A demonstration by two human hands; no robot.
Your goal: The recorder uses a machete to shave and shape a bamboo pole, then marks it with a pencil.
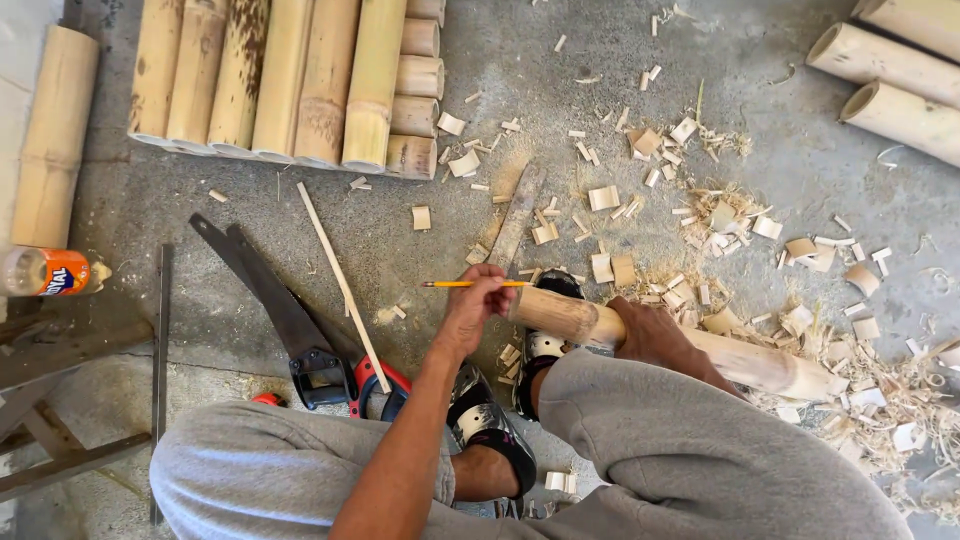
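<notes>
- The bamboo pole (680, 345) lies across the person's lap, above the concrete floor (200, 215), with its cut end near the sandalled feet.
- The right hand (655, 335) has its grip closed around the pole.
- The left hand (475, 305) pinches a yellow pencil (462, 284) at the pole's end.
- An orange bottle (45, 272) lies at the left; its content cannot be seen.
- Two hand saws (295, 325) and a thin strip (340, 280) lie left of the feet.
- Bamboo chips (720, 230) cover the floor on the right; stacked bamboo poles (290, 80) lie beyond.
</notes>
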